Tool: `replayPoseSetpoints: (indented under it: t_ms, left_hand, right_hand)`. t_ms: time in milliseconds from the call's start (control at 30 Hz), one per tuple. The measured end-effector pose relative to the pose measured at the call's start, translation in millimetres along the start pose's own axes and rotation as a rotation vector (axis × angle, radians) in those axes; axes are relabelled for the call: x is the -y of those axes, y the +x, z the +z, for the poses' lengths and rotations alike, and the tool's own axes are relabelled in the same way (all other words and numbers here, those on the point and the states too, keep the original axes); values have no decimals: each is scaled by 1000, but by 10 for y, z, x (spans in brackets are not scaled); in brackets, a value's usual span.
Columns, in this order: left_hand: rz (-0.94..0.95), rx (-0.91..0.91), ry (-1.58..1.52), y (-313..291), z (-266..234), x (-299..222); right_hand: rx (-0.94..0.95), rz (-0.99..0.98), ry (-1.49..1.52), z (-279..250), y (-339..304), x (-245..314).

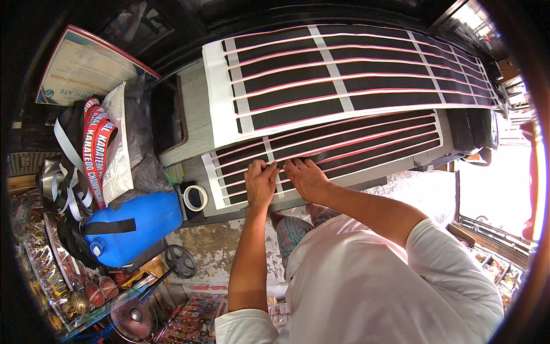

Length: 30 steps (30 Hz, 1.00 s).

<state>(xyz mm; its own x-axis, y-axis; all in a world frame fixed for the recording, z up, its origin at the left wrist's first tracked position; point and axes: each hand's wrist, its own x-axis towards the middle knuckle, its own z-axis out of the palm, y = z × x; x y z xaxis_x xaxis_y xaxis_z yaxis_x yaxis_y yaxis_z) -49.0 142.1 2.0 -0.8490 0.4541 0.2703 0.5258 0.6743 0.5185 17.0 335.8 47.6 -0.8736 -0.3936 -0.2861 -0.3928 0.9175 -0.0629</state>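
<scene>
My left hand (260,182) and my right hand (306,179) are side by side over the lower printed sheet (213,176). This is white paper with long black bands, thin red and white lines and grey cross strips. The fingers of both hands are bent and pinched together near a grey cross strip, close to the sheet's left part. Whatever lies between the fingertips is too small or hidden to make out. Just beyond my hands, a larger sheet (220,94) of the same pattern overlaps the lower one, on top of what looks like a stack of white paper.
A grey table (193,86) bears the sheets. At its left corner sits a roll of tape (195,198). Further left are a blue jug (143,221), a red lettered ribbon (96,149) and a framed certificate (86,69). A fan (134,315) stands at lower left.
</scene>
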Motion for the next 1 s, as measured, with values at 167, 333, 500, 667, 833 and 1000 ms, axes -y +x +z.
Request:
replayPoseSetpoints:
  t_ms: [167,333,500,667,833,1000]
  left_hand:
    - [-18,20,35,15,-59,41]
    - [-140,80,90,1,-93,7]
    - [-206,78,143,-101,-82,31]
    - [-141,162,238,-49,-117,-118]
    - [-82,190,426,-309,-33,-344]
    - [-155,197,443,-401,-12,-491]
  right_hand:
    - [-27,-11,-35,26,-27,-36]
    - [-24,13,93,42,-40,-46]
    - [24,45,185,-41,7,-41]
    - [116,56,189,-177,24,-34]
    - [72,51,152,-92,37,-27]
    - [100,53,184,-78,36,-48]
